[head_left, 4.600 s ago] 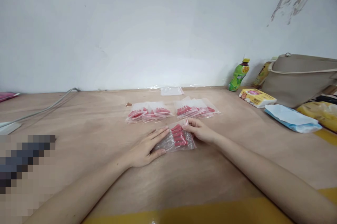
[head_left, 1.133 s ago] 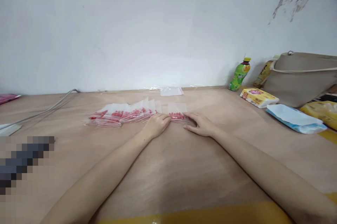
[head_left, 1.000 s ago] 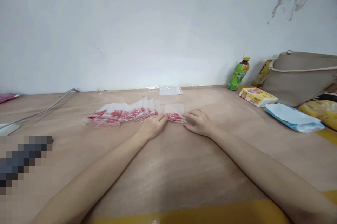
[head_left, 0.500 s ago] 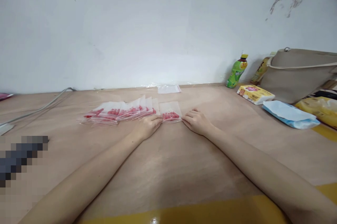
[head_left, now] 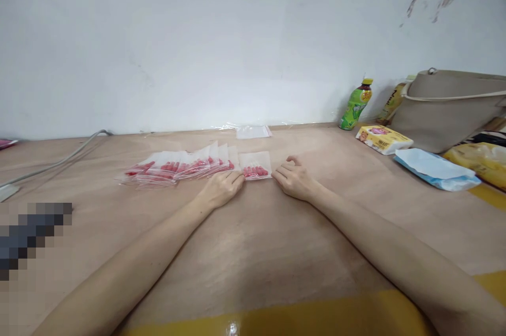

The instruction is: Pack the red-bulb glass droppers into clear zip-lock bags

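A small clear zip bag (head_left: 255,166) with several red pieces inside lies flat on the brown-covered table (head_left: 253,241), its closure edge toward me. At that bag's near left corner, my left hand (head_left: 224,188) is closed, fingers pressed together. My right hand (head_left: 294,180) pinches the near right corner, its index finger slightly raised and bent. To the left of the bag, an overlapping row of similar filled bags (head_left: 169,167) spreads out, reaching close to my left hand. Behind the bag, near the wall, rests a stack of flat clear bags (head_left: 253,132).
On the right stand a green drink bottle (head_left: 356,107), a yellow tissue pack (head_left: 382,139), a blue-and-white packet (head_left: 437,168) and a grey bag (head_left: 446,109). A cable (head_left: 75,156) runs along the left. The white wall (head_left: 197,46) bounds the table's back.
Both hands stay at the bag's near corners. The fingers of my right hand have shifted, with the index finger lifting. The bag's near edge looks straighter.
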The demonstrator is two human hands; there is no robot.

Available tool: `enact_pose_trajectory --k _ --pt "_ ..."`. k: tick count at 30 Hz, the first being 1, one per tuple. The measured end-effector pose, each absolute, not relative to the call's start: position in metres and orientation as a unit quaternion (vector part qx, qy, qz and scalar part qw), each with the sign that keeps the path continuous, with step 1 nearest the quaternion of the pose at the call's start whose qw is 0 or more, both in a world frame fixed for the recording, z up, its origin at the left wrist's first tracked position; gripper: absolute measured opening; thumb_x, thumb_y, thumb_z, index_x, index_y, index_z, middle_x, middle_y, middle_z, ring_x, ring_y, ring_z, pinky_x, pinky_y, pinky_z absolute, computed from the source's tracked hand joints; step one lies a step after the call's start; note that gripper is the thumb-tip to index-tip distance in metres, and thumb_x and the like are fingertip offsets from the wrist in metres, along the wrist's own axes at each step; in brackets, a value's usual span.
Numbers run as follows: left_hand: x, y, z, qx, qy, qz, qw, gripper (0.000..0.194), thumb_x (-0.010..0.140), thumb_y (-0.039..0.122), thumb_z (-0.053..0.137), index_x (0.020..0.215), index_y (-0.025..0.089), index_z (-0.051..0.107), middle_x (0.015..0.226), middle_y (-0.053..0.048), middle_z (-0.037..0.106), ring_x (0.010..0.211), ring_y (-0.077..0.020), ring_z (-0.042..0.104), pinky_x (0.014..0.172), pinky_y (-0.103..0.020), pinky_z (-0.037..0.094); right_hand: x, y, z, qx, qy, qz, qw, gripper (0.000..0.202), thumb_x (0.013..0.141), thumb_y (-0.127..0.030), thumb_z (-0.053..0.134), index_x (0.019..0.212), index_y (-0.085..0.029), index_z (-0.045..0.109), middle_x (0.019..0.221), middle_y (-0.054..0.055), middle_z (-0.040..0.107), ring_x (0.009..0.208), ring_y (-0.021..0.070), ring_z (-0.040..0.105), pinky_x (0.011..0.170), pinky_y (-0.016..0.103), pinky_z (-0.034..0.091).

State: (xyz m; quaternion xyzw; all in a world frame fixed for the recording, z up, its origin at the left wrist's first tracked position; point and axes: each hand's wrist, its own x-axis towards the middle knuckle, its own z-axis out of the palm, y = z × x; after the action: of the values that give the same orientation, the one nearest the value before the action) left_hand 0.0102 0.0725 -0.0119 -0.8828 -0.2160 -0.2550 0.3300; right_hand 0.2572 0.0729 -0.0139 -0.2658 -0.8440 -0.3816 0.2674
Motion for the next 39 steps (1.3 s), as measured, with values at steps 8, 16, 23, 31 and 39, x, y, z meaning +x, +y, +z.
enact_pose_trajectory --k 8,16,23,31,39 --pt "0.012 0.067 -0.008 -0.873 -0.23 -0.283 0.325 0.016 0.089 0.017 0.044 0.081 0.014 0.058 0.079 -0.006 0.065 0.071 -0.0157 0.062 0.064 -0.027 0.049 0.259 0.071 -0.012 -0.272 -0.834 -0.37 0.305 0.022 0.086 -0.014 0.041 0.074 -0.018 0.059 0.064 -0.001 0.059 0.067 0.0111 0.045 0.087 0.035 0.023" --pt "0.014 0.068 -0.008 -0.876 -0.235 -0.274 0.32 0.024 0.091 0.016 0.037 0.081 0.014 0.059 0.075 -0.007 0.064 0.068 -0.0151 0.061 0.063 -0.027 0.049 0.206 0.072 -0.018 -0.247 -0.846 -0.35 0.317 0.024 0.087 -0.016 0.041 0.071 -0.018 0.059 0.068 0.002 0.06 0.068 0.0121 0.045 0.074 0.033 0.026" --pt "0.011 0.067 -0.007 -0.883 -0.224 -0.252 0.326 0.025 0.091 0.013 0.037 0.085 0.015 0.062 0.089 -0.007 0.067 0.085 -0.0179 0.063 0.078 -0.034 0.051 0.198 0.076 -0.019 -0.239 -0.866 -0.331 0.289 0.029 0.088 -0.013 0.036 0.071 -0.018 0.059 0.07 0.003 0.061 0.069 0.0137 0.046 0.073 0.034 0.025" --pt "0.015 0.065 -0.004 -0.895 -0.221 -0.255 0.292 0.021 0.089 0.008 0.04 0.088 0.01 0.061 0.106 -0.011 0.064 0.112 -0.0233 0.052 0.101 -0.044 0.036 0.205 0.077 -0.017 -0.238 -0.873 -0.337 0.261 0.032 0.089 -0.013 0.033 0.07 -0.017 0.058 0.069 0.004 0.06 0.069 0.0131 0.046 0.076 0.034 0.025" --pt "0.013 0.061 -0.004 -0.89 -0.225 -0.248 0.308 0.024 0.09 0.009 0.039 0.08 0.011 0.061 0.102 -0.01 0.066 0.108 -0.0227 0.055 0.1 -0.043 0.038 0.238 0.076 -0.017 -0.238 -0.87 -0.348 0.254 0.03 0.088 -0.014 0.036 0.065 -0.017 0.055 0.064 0.001 0.056 0.066 0.0121 0.043 0.076 0.032 0.025"
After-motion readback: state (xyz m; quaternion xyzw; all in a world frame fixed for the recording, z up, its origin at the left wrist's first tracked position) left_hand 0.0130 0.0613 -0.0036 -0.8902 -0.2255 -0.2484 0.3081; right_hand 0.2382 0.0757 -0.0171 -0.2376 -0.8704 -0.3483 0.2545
